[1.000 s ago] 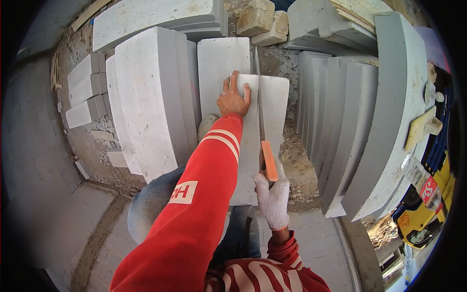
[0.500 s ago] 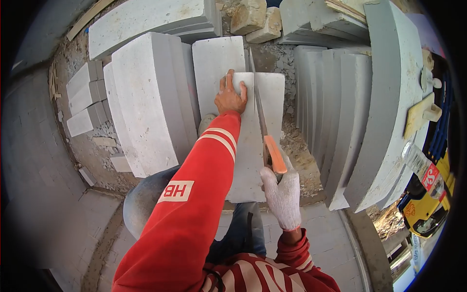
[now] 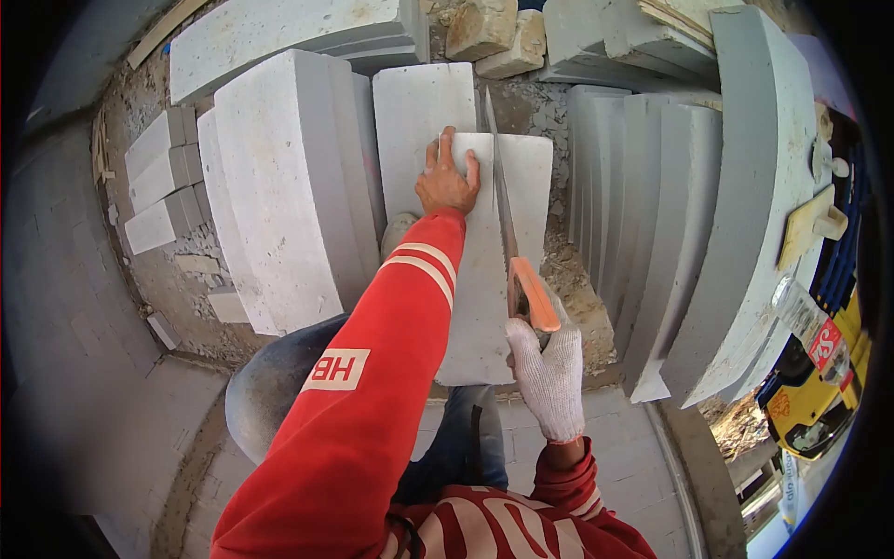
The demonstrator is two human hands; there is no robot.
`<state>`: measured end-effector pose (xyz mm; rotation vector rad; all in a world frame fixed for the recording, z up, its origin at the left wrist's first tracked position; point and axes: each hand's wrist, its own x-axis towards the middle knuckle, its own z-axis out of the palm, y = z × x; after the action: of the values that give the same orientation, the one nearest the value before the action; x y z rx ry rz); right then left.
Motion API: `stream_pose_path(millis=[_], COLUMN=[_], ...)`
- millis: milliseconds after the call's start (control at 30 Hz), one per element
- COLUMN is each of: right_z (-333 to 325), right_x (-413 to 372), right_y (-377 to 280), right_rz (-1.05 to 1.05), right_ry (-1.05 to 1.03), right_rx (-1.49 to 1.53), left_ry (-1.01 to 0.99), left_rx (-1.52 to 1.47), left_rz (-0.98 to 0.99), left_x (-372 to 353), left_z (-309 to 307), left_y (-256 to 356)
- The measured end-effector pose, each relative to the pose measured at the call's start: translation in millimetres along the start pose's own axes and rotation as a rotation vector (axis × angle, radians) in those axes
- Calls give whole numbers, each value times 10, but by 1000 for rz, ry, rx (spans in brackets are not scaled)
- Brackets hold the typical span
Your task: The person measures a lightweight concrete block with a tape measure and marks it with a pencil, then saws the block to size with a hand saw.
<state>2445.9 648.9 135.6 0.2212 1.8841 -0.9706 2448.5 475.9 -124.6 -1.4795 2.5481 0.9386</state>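
Observation:
A handsaw (image 3: 501, 177) with an orange handle is in my gloved right hand (image 3: 549, 377), whose fingers wrap the grip. Its blade points away from me and stands along the length of a pale lightweight concrete block (image 3: 473, 307). How deep the blade sits in the block is hard to see. My bare left hand (image 3: 449, 186) presses on the block's far end, left of the blade, with fingertips over the edge and the thumb on top. Beyond it lies another pale block (image 3: 424, 98). A shoe tip (image 3: 398, 233) shows beside the block, left of my forearm.
Large pale blocks (image 3: 265, 186) stand on edge at left, and more blocks (image 3: 684, 214) line the right. Small block offcuts (image 3: 158, 182) lie further left. At right are a wooden-handled float (image 3: 808, 224), a plastic bottle (image 3: 810, 321) and a yellow-and-black object (image 3: 815, 396).
The saw and my right hand have shifted slightly right and toward me. My left hand keeps its place on the block. The whole view has moved a little.

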Motion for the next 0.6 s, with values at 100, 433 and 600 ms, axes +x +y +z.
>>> stream_pose_path(millis=[100, 433, 600], right_z=[304, 128, 377], right_x=[951, -15, 1159], right_y=[146, 31, 80], right_rz=[-268, -87, -392], right_ry=[119, 60, 178], right_rx=[-105, 46, -114], left_ry=[-16, -27, 46], left_rx=[-18, -26, -24], left_rz=[29, 1, 72], left_x=[-20, 16, 106], left_z=[34, 10, 58], left_y=[0, 51, 8])
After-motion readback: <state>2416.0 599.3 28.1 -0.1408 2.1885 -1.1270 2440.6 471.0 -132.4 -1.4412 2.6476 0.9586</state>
